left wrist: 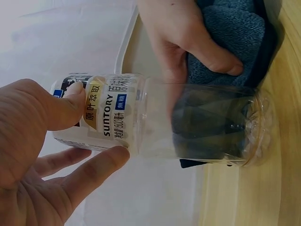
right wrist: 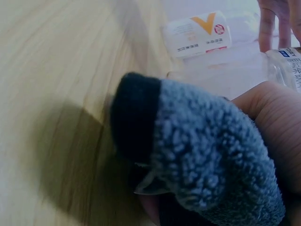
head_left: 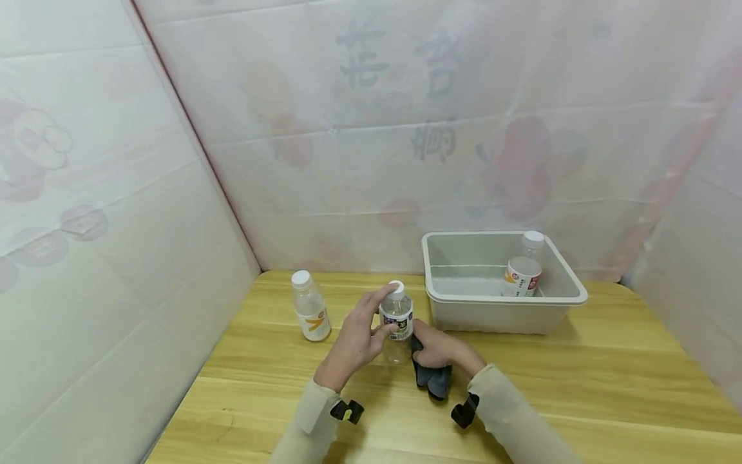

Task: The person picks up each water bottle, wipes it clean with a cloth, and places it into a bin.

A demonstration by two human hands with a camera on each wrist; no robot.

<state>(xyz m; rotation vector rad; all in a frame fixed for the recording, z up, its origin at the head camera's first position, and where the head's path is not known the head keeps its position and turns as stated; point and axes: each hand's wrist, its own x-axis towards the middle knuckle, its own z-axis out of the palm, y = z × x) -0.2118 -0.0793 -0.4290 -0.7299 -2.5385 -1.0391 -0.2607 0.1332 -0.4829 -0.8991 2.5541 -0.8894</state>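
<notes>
An empty clear plastic bottle (head_left: 397, 322) with a white cap stands on the wooden table, its Suntory label (left wrist: 113, 107) round the upper half. My left hand (head_left: 359, 338) grips it, thumb and fingers on either side of the label. Bunched in my right hand (head_left: 438, 348) is a dark grey-blue fleecy cloth (right wrist: 207, 146) with a black border. In the left wrist view the cloth shows through the bottle's lower part, close beside it. Part of the right hand is hidden behind the cloth in the right wrist view.
Left of the hands stands another white-capped bottle (head_left: 311, 308) with an orange-marked label. A pale grey plastic bin (head_left: 493, 316) sits at the back right, holding a similar bottle (head_left: 523, 267). White printed sheeting (head_left: 348, 161) walls the table (head_left: 626, 374) at the back and sides.
</notes>
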